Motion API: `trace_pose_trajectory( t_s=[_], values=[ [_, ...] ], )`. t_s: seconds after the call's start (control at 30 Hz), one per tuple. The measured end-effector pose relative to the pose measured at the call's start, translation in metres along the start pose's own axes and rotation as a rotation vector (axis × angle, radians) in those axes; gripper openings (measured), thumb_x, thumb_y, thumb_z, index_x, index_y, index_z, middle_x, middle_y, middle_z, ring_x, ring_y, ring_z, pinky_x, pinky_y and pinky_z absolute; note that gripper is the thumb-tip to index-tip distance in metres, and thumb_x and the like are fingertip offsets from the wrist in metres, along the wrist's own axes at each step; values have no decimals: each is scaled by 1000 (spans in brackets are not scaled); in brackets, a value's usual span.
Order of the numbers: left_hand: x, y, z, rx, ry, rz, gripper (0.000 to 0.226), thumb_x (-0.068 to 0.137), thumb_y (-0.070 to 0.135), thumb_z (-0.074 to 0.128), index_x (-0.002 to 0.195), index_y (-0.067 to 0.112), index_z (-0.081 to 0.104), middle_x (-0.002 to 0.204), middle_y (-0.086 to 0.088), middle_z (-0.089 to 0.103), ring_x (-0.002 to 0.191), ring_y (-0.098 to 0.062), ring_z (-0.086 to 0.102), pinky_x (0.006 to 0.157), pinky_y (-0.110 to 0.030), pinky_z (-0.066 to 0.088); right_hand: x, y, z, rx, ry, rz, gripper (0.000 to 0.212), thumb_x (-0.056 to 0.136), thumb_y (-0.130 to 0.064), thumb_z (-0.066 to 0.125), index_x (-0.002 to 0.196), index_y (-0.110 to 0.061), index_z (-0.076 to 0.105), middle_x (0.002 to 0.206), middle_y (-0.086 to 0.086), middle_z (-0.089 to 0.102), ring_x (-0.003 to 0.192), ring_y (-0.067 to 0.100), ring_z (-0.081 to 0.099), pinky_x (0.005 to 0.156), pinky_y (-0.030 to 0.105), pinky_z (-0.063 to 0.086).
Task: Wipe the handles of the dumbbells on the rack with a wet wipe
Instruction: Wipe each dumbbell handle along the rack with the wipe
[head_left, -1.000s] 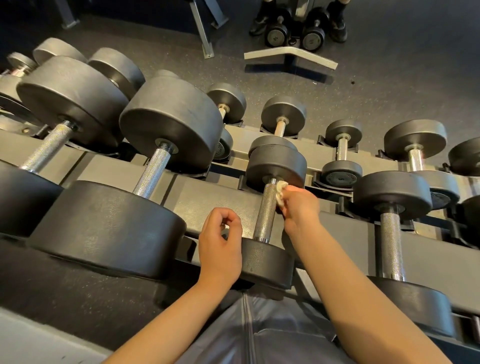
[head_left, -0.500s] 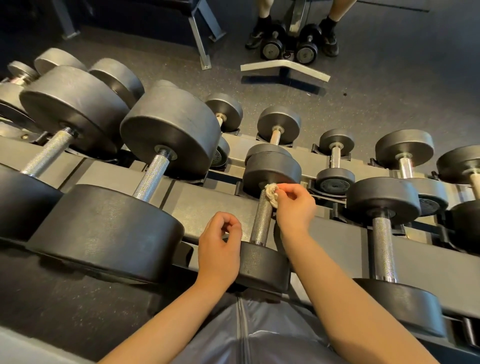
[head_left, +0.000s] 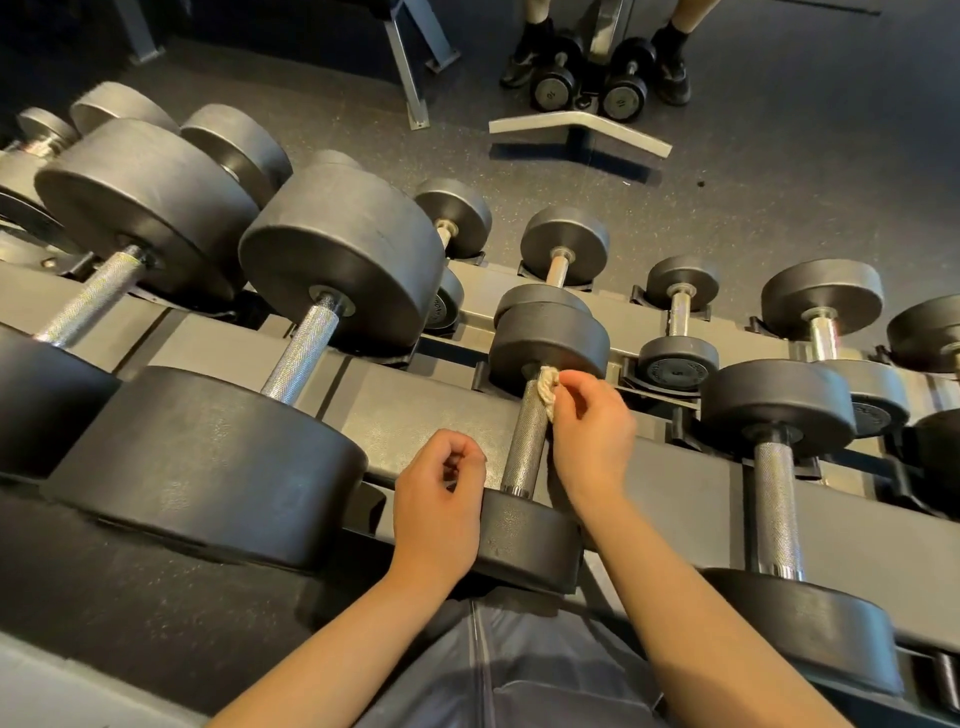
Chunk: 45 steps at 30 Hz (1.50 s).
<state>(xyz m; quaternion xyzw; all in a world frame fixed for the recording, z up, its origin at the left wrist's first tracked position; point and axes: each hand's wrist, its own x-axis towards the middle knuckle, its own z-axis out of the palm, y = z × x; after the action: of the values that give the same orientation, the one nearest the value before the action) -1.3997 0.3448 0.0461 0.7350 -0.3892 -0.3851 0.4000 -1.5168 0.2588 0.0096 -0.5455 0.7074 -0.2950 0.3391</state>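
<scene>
The rack (head_left: 426, 410) carries rows of dumbbells. The dumbbell (head_left: 535, 415) at centre lies across its upper tier. The right hand (head_left: 589, 431) pinches a crumpled wet wipe (head_left: 548, 385) against the handle's far end. The left hand (head_left: 439, 514), fingers loosely curled and empty, rests by the near weight.

far-right dumbbell (head_left: 930, 338) cut by frame edge, bystander's legs (head_left: 535, 21) cropped at top

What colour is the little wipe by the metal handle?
The crumpled wet wipe is off-white, a creamy beige, seen best in the head view.
</scene>
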Motion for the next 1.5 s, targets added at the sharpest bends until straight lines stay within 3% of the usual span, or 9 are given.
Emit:
trace_pose_trajectory(
  t_s=[0.07,0.17,0.4,0.7,0.83,0.93,1.07,1.27,1.5],
  values=[
    [-1,-1,1,-15,39,4,21,92,8,55,76,21,56,72,1,60,73,-20,58,66,-21,46,1,-2,-3,-47,-29,-162,17,91,-8,58,101,-13,72,98,-3,60,87,5,50,73,-3,32],
    [-4,-2,1,-61,87,-10,19,92,9,54,76,21,56,72,3,59,72,-18,57,65,-18,45,2,-6,-13,-19,-181,-111,18,89,-6,60,88,-21,69,96,-9,59,83,-2,51,73,-4,33],
    [-2,-2,2,-47,75,21,23,92,4,56,76,21,56,74,9,59,71,-11,55,65,-14,42,-20,13,-44,202,-591,73,21,83,-8,69,85,-29,68,93,-3,65,83,11,62,77,24,51],
    [0,-2,0,-35,26,2,23,92,3,57,76,20,56,72,2,59,72,-18,57,66,-21,44,-8,2,-16,527,-254,296,16,86,-4,64,87,-20,66,86,5,63,74,15,59,61,18,51],
    [0,-1,-1,-16,-1,19,24,92,3,56,76,21,56,73,4,58,73,-14,56,67,-19,44,8,-4,-10,193,-187,127,13,87,-16,66,83,-28,68,95,-4,60,87,8,57,76,23,47],
    [0,1,-1,-25,-4,12,26,93,4,55,75,23,54,73,3,59,73,-14,56,66,-15,42,-8,-6,-26,19,-434,27,13,88,-16,64,82,-28,66,91,-11,57,81,0,52,69,9,38],
    [0,0,-1,-42,5,10,26,95,5,54,76,23,54,74,3,58,73,-15,56,66,-16,42,-24,-9,-51,-29,-865,119,13,86,-17,67,80,-29,69,87,-13,66,82,1,60,75,19,48],
    [1,1,0,-57,8,-9,22,96,8,52,78,20,55,75,3,58,74,-13,55,66,-15,42,-9,-35,-36,-260,-625,-260,25,88,-17,65,112,-22,61,86,-8,59,76,2,55,70,10,41],
    [0,5,0,-88,70,-154,18,96,13,52,81,21,58,78,0,60,75,-12,56,64,-10,40,29,-64,-5,-943,-604,-704,26,91,-9,55,117,-6,55,118,14,49,103,30,53,79,36,47]
  ],
)
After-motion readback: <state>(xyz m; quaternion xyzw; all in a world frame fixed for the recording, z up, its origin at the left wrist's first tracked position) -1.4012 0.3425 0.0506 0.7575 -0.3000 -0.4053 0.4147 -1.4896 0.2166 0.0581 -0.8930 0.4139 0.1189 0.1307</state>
